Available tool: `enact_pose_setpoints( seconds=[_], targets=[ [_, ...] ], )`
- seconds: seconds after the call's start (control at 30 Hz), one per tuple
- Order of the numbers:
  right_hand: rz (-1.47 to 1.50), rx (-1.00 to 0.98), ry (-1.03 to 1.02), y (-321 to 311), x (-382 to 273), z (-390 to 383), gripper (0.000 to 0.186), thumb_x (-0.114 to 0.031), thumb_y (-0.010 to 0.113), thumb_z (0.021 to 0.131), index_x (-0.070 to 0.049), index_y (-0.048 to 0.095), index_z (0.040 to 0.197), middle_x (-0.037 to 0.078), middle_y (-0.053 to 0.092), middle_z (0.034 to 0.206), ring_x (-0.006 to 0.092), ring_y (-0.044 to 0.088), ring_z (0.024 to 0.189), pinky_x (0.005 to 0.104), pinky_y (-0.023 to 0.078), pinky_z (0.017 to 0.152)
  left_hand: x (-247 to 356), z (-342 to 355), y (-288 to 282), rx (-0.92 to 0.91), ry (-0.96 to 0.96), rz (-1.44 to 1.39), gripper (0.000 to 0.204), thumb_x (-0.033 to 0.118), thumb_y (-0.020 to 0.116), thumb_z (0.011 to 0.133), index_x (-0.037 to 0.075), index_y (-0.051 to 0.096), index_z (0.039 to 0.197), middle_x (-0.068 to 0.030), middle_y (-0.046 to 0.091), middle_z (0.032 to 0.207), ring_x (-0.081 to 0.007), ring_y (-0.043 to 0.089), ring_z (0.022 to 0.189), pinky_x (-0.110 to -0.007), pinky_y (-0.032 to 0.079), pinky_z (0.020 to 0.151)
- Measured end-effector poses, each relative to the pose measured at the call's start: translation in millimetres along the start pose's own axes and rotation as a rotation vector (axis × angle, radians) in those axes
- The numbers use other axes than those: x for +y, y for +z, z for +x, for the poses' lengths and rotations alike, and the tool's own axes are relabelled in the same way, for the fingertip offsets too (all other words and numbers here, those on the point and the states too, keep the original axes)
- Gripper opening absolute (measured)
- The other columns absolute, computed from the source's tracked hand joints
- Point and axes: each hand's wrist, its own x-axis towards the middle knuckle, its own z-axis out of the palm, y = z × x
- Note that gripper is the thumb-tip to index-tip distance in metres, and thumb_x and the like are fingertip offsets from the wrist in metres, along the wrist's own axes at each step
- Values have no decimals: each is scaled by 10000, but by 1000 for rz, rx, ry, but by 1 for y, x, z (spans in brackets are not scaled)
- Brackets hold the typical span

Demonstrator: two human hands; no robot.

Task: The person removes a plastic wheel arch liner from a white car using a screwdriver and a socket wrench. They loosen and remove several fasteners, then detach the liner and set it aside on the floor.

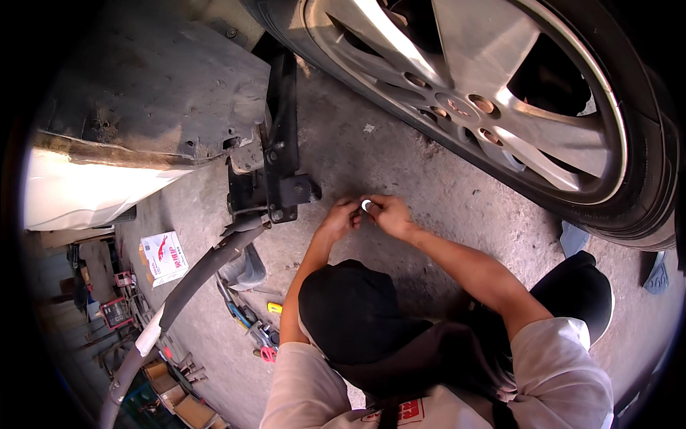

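Note:
My two hands meet just above the concrete floor in the middle of the view. My right hand (389, 216) is closed, pinching a small white ring-shaped piece (366, 205) between thumb and fingers. What kind of part it is stays too small to tell. Close beside it, almost touching, my left hand (341, 217) has its fingers curled together. Anything inside those fingers is hidden. To the left of the hands is a black metal bracket (280, 189) with bolts, joined to a long dark tube (221, 257) with worn wrapping.
A car wheel (457, 107) with a silver rim fills the upper right. A dark panel (164, 86) overhangs the upper left. A white and red box (164, 257) and several hand tools (251, 325) lie on the floor (343, 143). Shelving with bins (171, 393) stands lower left.

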Motion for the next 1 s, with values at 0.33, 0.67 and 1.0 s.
enact_pose_setpoints(
  seconds=[0.33, 0.67, 1.0],
  targets=[
    [650, -127, 172, -18, -22, 15, 335, -202, 422, 955, -37, 376, 1243, 69, 525, 738, 92, 388, 500, 244, 290, 435, 34, -21, 17, -156, 208, -301, 245, 293, 519, 941, 48, 525, 930, -15, 482, 717, -77, 381, 558, -222, 320, 493],
    [519, -184, 58, -17, -35, 10, 295, -216, 436, 962, -20, 432, 1183, 42, 512, 709, 90, 391, 511, 245, 300, 443, 34, -20, 23, -271, 245, -360, 263, 278, 459, 969, 36, 510, 880, -69, 524, 704, -73, 393, 504, -209, 319, 459],
    [-137, -341, -223, -35, -47, 22, 306, -231, 541, 918, -27, 470, 1134, 124, 607, 783, 197, 570, 721, 340, 442, 678, 33, -26, 20, -387, 99, -426, 247, 374, 453, 956, 164, 555, 1037, 37, 378, 599, -38, 308, 473, -172, 226, 399]
  ],
)
